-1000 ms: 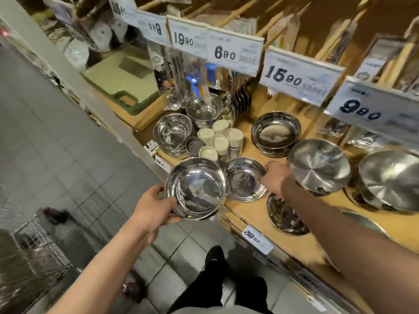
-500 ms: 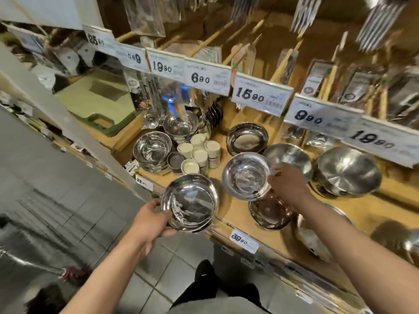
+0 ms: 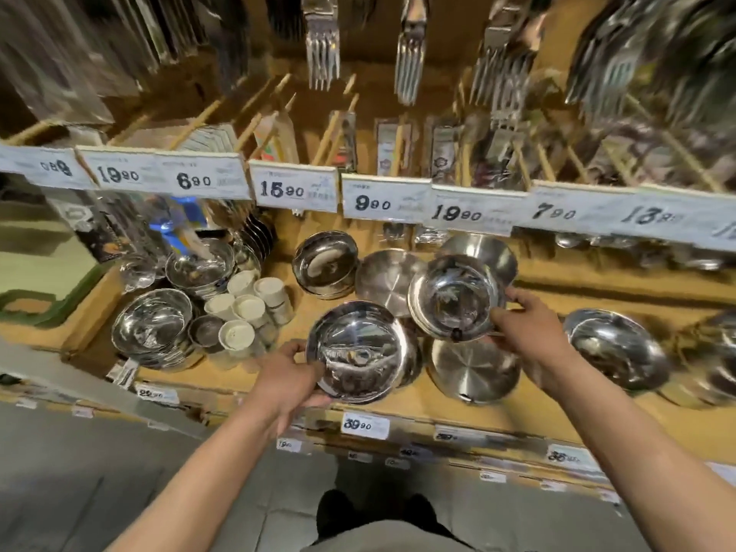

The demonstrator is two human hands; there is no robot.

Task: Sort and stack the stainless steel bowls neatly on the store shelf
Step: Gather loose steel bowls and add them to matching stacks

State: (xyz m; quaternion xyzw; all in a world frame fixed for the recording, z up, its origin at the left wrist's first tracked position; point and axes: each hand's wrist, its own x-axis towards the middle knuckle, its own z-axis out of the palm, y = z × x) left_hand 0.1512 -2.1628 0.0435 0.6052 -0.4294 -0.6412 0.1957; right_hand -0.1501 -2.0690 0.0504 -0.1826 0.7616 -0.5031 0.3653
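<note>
Both hands were full. The left hand [image 3: 288, 378] gripped a stainless bowl [image 3: 356, 352] by its near-left rim, fingers curled under and thumb over the edge, holding it just above the front edge of the shelf [image 3: 446, 408]. The right hand [image 3: 525, 332] pinched the right rim of a second bowl [image 3: 454, 296], lifted and tilted toward the camera, over the middle of the shelf.

Below and between them lay loose bowls: an upturned one [image 3: 474, 370] near the front edge, another upturned one [image 3: 388, 278] further back, and a nested stack [image 3: 326, 264] toward the rear. More bowls [image 3: 617, 348] sat toward the right end, blurred. A larger stack [image 3: 153, 332] stood at the left end beside a cluster of white cups [image 3: 249, 308].

The step in hand looked like bringing the two held bowls together to nest. The two seemed close in width, so it would pay to compare rims first, then level the right-hand bowl, open side up, and lower it squarely into the other so the rims seat evenly. Thin polished steel slips easily under a rim pinch; a steady, unhurried lowering would avoid a clatter or a skewed stack. The upturned bowls would need flipping before joining.
</note>
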